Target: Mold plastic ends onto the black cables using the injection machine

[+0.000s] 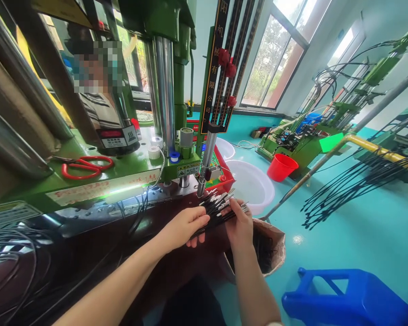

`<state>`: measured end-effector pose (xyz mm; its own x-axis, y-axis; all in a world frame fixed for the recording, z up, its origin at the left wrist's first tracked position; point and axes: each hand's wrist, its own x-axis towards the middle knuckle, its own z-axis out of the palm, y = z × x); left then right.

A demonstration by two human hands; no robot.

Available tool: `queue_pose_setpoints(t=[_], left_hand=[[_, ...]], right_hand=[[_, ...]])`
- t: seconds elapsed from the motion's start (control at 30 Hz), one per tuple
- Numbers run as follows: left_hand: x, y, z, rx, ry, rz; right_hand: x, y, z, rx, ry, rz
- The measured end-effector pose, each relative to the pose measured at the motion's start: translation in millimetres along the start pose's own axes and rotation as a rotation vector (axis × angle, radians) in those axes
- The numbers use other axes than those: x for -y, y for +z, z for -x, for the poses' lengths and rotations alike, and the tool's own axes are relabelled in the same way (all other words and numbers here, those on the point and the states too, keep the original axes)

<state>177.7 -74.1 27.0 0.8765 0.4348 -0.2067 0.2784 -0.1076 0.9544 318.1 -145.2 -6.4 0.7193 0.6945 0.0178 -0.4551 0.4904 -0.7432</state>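
My left hand (185,226) is closed round a bundle of black cables with metal-tipped plug ends (221,204); the ends fan out up and to the right. Against the same bundle, my right hand (240,224) pinches the cables near their tips with its fingers. Both hands hover in front of the green press machine (170,68), just below its steel post (206,163). More black cable trails down toward an open brown sack (275,246) under my right wrist.
Red-handled scissors (86,166) and tape rolls (154,152) lie on the machine's green table. Another person sits behind the machine. White basins (255,183), a red bucket (281,166), a blue stool (347,296) and hanging black cables (353,185) occupy the teal floor at right.
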Motion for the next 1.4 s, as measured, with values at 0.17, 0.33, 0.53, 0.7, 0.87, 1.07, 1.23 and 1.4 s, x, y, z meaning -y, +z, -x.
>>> queue_pose_setpoints(t=[0.17, 0.33, 0.53, 0.7, 0.87, 1.07, 1.23, 1.4], left_hand=[[19, 23.0, 18, -0.001, -0.113, 0.107], [47, 45.7, 35, -0.068, -0.138, 0.212], [42, 48.3, 31, 0.146, -0.086, 0.502], [42, 53.6, 20, -0.002, 0.046, 0.717], [56, 57.1, 20, -0.183, 0.008, 0.853], [60, 62.6, 16, -0.277, -0.006, 0.808], [66, 68.4, 11, -0.34, 0.003, 1.012], [72, 64.3, 20, -0.424, -0.034, 1.149]], right_hand=[[17, -2, -1, 0.251, 0.089, 0.134], [30, -4, -2, 0.571, 0.24, 0.527], [15, 6, 12, 0.81, 0.058, 0.683], [1, 6, 18, 0.866, 0.164, 0.572], [2, 19, 0, 1.0, 0.396, 0.562], [-7, 45, -15, 1.244, 0.393, 0.956], [-26, 50, -12, 1.349, 0.226, 1.244], [-54, 54, -7, 1.435, -0.077, 1.337]])
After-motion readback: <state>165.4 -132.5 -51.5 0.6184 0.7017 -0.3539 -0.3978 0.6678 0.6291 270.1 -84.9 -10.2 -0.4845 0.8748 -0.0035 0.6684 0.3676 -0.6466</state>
